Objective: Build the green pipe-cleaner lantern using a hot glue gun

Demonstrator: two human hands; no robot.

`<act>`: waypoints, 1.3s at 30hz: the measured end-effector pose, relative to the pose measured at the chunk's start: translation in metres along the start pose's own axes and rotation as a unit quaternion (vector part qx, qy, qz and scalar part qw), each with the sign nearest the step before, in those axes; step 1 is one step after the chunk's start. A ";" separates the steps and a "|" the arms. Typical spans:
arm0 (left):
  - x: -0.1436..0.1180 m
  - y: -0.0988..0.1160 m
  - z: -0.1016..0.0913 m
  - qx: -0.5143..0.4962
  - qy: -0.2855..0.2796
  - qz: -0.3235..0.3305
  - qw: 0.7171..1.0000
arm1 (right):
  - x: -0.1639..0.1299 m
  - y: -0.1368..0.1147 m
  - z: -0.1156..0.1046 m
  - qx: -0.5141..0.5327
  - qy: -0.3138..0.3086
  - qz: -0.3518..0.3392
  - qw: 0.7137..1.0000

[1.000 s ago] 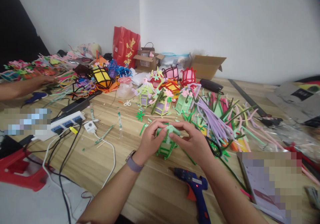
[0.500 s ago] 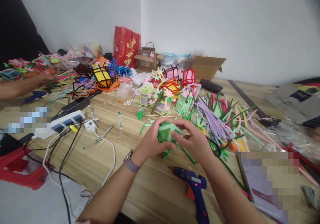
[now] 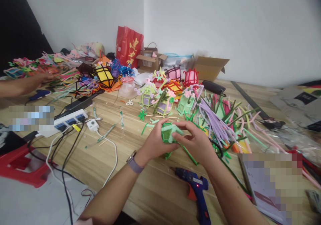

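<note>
Between my two hands is a small green lantern [image 3: 167, 133] made of pipe cleaners, held just above the table. My left hand [image 3: 155, 141] wraps round its left side, the thumb along its lower front. From the right, my right hand [image 3: 194, 139] pinches the lantern's light green fuzzy edging with thumb and fingertips. Part of the lantern is hidden by the fingers. Below my hands lies a blue glue gun [image 3: 197, 188] with a lit red light. Finished pipe-cleaner lanterns [image 3: 163, 104] stand behind.
A bundle of purple pipe cleaners [image 3: 215, 121] lies to the right, near a tablet-like panel [image 3: 263, 191]. At left are a white power strip [image 3: 71, 121] and loose cables. A co-worker's hand [image 3: 41, 81] reaches in from the far left. A red bag [image 3: 127, 46] stands at the back.
The whole view has shifted slightly, so things appear a little further right. My hands keep the green lantern, and its light green edging shows a bit differently between my fingers.
</note>
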State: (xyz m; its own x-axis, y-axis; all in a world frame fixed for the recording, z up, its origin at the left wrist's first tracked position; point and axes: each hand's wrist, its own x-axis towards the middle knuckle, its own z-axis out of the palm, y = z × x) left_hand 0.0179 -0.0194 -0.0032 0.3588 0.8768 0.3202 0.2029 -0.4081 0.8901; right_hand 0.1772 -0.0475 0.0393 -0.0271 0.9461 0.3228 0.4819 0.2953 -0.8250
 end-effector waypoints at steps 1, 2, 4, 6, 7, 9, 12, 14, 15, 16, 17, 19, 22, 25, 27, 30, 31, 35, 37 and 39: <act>0.000 0.000 0.000 0.002 -0.001 0.008 1.000 | 0.000 0.000 0.000 0.001 -0.002 0.000 1.000; 0.000 -0.001 0.000 0.004 -0.001 0.016 1.000 | 0.000 -0.001 0.000 0.002 -0.004 0.000 1.000; 0.000 -0.002 0.000 0.008 0.002 0.028 1.000 | -0.001 -0.001 0.000 0.006 -0.004 0.000 1.000; 0.000 -0.003 -0.001 0.007 0.000 0.031 0.999 | -0.001 -0.001 -0.001 0.011 -0.006 0.001 1.000; 0.000 -0.003 -0.002 0.001 -0.006 0.030 1.000 | -0.001 -0.001 -0.001 0.012 -0.006 0.003 1.000; -0.001 -0.002 -0.005 -0.028 -0.026 0.034 0.999 | -0.001 -0.002 -0.002 0.009 -0.004 0.008 1.000; 0.000 0.002 -0.009 -0.073 -0.028 0.057 0.995 | -0.002 -0.004 -0.002 0.003 -0.005 0.006 1.000; 0.001 0.005 -0.010 -0.076 0.011 0.054 0.996 | -0.002 -0.005 -0.002 0.003 -0.005 0.002 1.000; 0.002 0.006 -0.009 -0.072 0.033 0.046 0.996 | -0.002 -0.006 -0.002 0.002 -0.004 0.001 1.000; 0.003 0.007 -0.009 -0.070 0.049 0.037 0.996 | -0.002 -0.006 -0.002 0.000 -0.001 0.000 1.000; 0.004 0.007 -0.008 -0.069 0.058 0.031 0.995 | -0.001 -0.006 -0.001 -0.001 0.001 0.000 1.000; 0.005 0.007 -0.007 -0.073 0.057 0.028 0.995 | -0.001 -0.004 -0.002 -0.003 -0.001 -0.001 1.000; 0.006 0.006 -0.007 -0.084 0.046 0.028 0.995 | -0.001 -0.001 -0.002 -0.005 0.000 0.005 1.000; 0.006 0.007 -0.009 -0.097 0.040 0.033 0.994 | -0.001 0.002 -0.002 -0.005 -0.006 0.023 1.000; 0.006 0.007 -0.009 -0.102 0.037 0.036 0.993 | -0.001 0.003 -0.002 -0.003 -0.009 0.030 0.999; 0.006 0.008 -0.010 -0.107 0.037 0.032 0.993 | 0.000 0.002 -0.003 -0.006 -0.009 0.024 1.000; 0.007 0.008 -0.010 -0.107 0.037 0.031 0.993 | 0.000 0.001 -0.003 -0.006 -0.010 0.019 1.000; 0.007 0.007 -0.010 -0.108 0.039 0.034 0.993 | 0.001 0.000 -0.004 -0.006 -0.013 0.006 1.000; 0.006 0.007 -0.010 -0.104 0.040 0.032 0.993 | 0.001 0.001 -0.004 -0.008 -0.014 0.009 1.000; 0.006 0.007 -0.011 -0.099 0.041 0.030 0.994 | 0.001 0.002 -0.005 -0.011 -0.020 0.013 1.000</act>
State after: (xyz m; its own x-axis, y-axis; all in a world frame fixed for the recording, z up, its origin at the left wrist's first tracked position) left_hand 0.0120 -0.0145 0.0086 0.2886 0.8735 0.3920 -0.0021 -0.4089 0.9126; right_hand 0.1828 -0.0467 0.0404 -0.0488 0.9581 0.2822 0.5026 0.2677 -0.8221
